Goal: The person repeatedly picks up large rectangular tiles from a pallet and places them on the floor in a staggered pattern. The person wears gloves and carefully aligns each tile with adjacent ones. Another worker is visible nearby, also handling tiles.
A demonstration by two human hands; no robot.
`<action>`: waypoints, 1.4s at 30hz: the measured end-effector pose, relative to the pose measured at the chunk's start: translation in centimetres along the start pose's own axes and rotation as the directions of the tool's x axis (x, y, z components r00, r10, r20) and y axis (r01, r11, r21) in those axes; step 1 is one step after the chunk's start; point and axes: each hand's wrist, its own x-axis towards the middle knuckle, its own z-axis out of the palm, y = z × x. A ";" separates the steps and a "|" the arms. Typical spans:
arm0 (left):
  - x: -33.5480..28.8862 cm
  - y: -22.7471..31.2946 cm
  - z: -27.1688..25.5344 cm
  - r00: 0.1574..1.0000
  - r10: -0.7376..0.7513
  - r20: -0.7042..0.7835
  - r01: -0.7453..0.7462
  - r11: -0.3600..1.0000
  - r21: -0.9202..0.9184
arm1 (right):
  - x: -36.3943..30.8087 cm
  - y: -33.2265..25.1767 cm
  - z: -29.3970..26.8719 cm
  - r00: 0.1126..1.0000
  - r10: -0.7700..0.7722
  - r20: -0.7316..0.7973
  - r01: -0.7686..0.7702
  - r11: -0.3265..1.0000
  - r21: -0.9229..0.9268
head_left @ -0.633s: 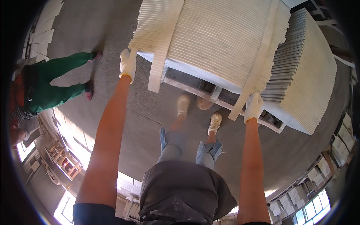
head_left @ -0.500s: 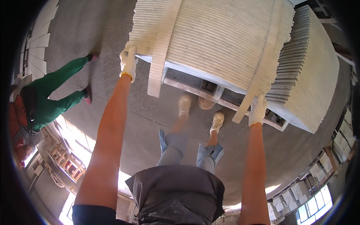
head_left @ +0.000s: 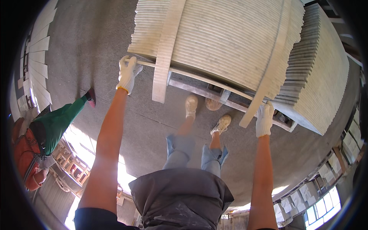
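A row of thin pale stone slabs (head_left: 226,42) stands on edge before me, packed tightly together. The nearest slab (head_left: 209,81) is tilted slightly away from the others, with a dark gap behind it. My left hand (head_left: 128,73), in a white knitted glove, is closed on the slab's left end. My right hand (head_left: 264,119), gloved the same way, grips its right end, beside a light strip. Two long pale strips, the left strip (head_left: 165,53) and the right strip (head_left: 271,71), lie across the row and jut out past its front edge.
A low frame (head_left: 191,87) supports the row. On the right stands a second row of slabs (head_left: 326,73). My shoes (head_left: 221,123) are on the grey floor (head_left: 145,111) just in front. At the left a person in green trousers (head_left: 57,120) is walking; flat panels (head_left: 38,63) lie beyond.
The nearest slab has come away from the row toward me, opening a gap. My left hand has moved slightly left and nearer. The person at left has changed stride.
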 end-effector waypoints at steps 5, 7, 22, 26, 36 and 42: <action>-0.6 -1.8 -2.6 0.998 0.007 0.065 -0.009 1.000 0.027 | 0.5 3.2 -5.1 0.979 0.106 0.173 -0.024 0.906 -0.423; -0.7 -2.2 -4.0 0.992 -0.049 0.115 0.047 0.999 0.025 | 2.4 6.8 -6.2 0.986 -0.023 0.167 0.135 0.708 -0.693; 5.0 -5.8 -7.4 0.912 -0.115 0.394 -0.001 0.959 0.283 | 6.5 12.3 -7.1 0.999 0.029 -0.037 -0.046 0.686 -0.727; 4.0 -4.0 -6.5 0.940 -0.095 0.329 -0.082 0.870 0.486 | 7.5 10.4 -7.2 0.979 0.205 -0.012 -0.195 0.906 -0.376; -4.5 0.5 -9.7 0.868 -0.170 0.468 -0.198 0.745 0.637 | 2.0 0.4 -12.0 0.927 0.116 0.356 0.311 0.291 -0.905; -16.1 -0.3 -13.9 0.967 0.029 0.254 -0.090 0.968 0.233 | -3.2 -8.1 -9.4 0.888 0.133 0.440 0.263 0.638 -0.724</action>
